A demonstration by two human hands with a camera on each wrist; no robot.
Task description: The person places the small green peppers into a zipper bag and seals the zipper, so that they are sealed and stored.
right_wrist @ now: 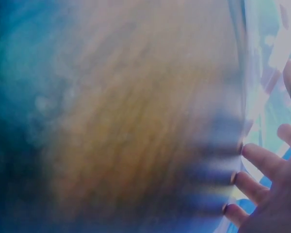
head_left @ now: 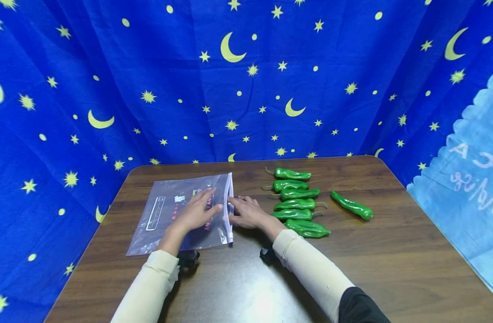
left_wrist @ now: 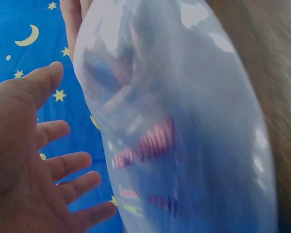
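A clear zip bag with pink print lies on the table, its white zipper edge facing right. My left hand is over the printed face near that edge, fingers spread. In the left wrist view the left hand is beside the bulging bag, its fingers apart. My right hand reaches the zipper edge from the right. In the right wrist view the right hand has straight, spread fingers, with fingertips against a shiny surface. Whether any fingertips are inside the bag is unclear.
Several green peppers lie in a column right of the bag. One more pepper lies apart, farther right. The brown wooden table ends at a blue moon-and-star curtain behind. A light-blue cloth hangs at the right.
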